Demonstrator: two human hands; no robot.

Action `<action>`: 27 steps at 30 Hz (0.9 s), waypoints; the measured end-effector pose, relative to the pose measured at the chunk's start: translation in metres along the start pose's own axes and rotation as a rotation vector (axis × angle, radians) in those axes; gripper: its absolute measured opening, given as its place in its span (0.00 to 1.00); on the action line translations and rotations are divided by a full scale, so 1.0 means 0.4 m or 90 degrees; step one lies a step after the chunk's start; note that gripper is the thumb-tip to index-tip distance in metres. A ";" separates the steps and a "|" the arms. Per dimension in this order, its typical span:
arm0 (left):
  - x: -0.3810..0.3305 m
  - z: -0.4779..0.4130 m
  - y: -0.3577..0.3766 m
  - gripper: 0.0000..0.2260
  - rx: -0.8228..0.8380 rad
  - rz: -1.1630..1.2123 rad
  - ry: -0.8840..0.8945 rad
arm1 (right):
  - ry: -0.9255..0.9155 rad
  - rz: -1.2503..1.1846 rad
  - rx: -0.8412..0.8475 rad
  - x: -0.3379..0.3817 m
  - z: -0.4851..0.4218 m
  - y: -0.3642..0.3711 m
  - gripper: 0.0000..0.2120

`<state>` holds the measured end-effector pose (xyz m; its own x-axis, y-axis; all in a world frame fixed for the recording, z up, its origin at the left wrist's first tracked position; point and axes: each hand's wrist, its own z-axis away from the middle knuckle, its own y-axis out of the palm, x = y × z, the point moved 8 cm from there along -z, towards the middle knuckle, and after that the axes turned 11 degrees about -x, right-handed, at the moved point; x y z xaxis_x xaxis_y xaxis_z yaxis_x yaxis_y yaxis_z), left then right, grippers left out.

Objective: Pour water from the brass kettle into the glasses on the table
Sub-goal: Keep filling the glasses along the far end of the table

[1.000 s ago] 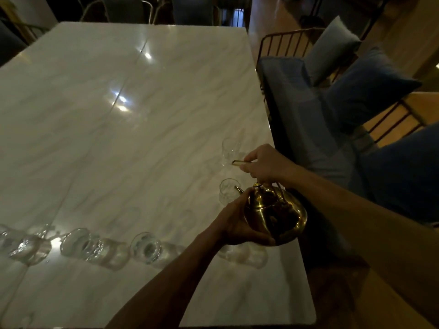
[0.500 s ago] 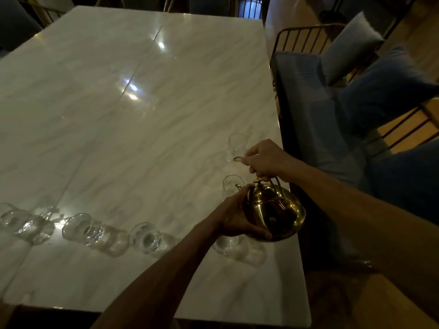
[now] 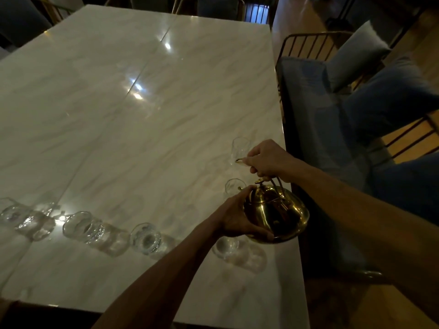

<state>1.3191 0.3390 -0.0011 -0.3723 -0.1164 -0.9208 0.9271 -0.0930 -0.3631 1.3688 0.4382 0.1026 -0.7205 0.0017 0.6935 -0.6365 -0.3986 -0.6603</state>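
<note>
I hold a round brass kettle (image 3: 278, 212) above the right edge of the marble table (image 3: 142, 129). My right hand (image 3: 268, 160) grips its wire handle from above. My left hand (image 3: 235, 217) cups its left side and underside. The spout points away from me over a small clear glass (image 3: 234, 186). A taller clear glass (image 3: 240, 149) stands just beyond it. Another glass (image 3: 226, 245) sits under my left hand, partly hidden. Three more glasses (image 3: 145, 238) (image 3: 80, 225) (image 3: 14, 213) line the near edge to the left.
A bench with blue cushions (image 3: 316, 110) and a grey pillow (image 3: 354, 55) runs close along the table's right side. Dark chairs (image 3: 213, 5) stand at the far end. The room is dim, with lamp glare (image 3: 136, 87) on the marble.
The kettle and both hands stay in nearly the same pose over the small glass. My head has shifted, so the view slid slightly and shows more of the table's near edge.
</note>
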 end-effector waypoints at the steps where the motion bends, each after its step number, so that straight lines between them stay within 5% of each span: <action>1: -0.001 -0.001 -0.002 0.46 0.000 -0.002 0.001 | -0.002 0.001 0.000 0.002 -0.001 0.000 0.08; 27: 0.006 -0.018 -0.001 0.47 0.004 0.010 -0.024 | 0.006 0.018 -0.005 0.003 -0.026 0.000 0.10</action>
<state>1.3181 0.3460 -0.0043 -0.3587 -0.1547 -0.9205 0.9328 -0.0972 -0.3472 1.3652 0.4477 0.1003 -0.7412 -0.0010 0.6713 -0.6173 -0.3919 -0.6822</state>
